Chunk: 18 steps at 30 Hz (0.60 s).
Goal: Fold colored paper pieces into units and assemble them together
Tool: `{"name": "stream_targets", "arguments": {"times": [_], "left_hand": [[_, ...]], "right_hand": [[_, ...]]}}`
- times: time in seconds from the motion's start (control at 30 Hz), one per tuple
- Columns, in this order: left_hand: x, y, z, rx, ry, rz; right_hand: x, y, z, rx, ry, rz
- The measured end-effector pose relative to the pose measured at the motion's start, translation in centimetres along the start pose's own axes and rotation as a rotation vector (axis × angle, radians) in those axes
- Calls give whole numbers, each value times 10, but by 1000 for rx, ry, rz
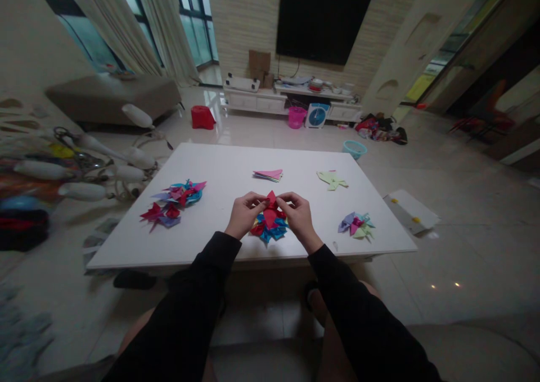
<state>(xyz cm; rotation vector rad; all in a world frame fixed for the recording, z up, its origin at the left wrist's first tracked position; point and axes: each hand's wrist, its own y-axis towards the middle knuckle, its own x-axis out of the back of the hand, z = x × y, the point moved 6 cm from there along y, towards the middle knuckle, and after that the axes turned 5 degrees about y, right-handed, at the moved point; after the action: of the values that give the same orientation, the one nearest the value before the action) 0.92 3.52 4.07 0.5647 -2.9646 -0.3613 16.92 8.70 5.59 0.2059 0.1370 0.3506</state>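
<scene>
My left hand [247, 213] and my right hand [298, 214] pinch a red folded paper piece [270, 216] from both sides, in the middle of the white table [219, 202]. Right below it lies a cluster of blue and red folded paper [272, 233], partly covered by the red piece. Beyond my hands is a small stack of folded paper [270, 174] with a pink sheet on top. Colourful folded paper pieces [177, 193] are heaped at the table's left. On the right lie a pale green folded piece [333, 180] and a mixed pastel group [358, 225].
White lamp arms [105, 172] crowd the table's left side. Past the far edge stand a teal basket [354, 148], a pink bin [296, 117] and a red stool-like object [203, 117]. A white box [411, 210] is on the floor at right.
</scene>
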Motion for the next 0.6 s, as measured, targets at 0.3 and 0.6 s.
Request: {"name": "stream_targets", "arguments": {"times": [0.3,0.6], "left_hand": [[-3,-3,6,154,-151,-21],[-9,-5,21,296,-341,10]], "right_hand": [[0,1,-6,-54,90,-53],[-1,0,-6,-43,80,-35]]}}
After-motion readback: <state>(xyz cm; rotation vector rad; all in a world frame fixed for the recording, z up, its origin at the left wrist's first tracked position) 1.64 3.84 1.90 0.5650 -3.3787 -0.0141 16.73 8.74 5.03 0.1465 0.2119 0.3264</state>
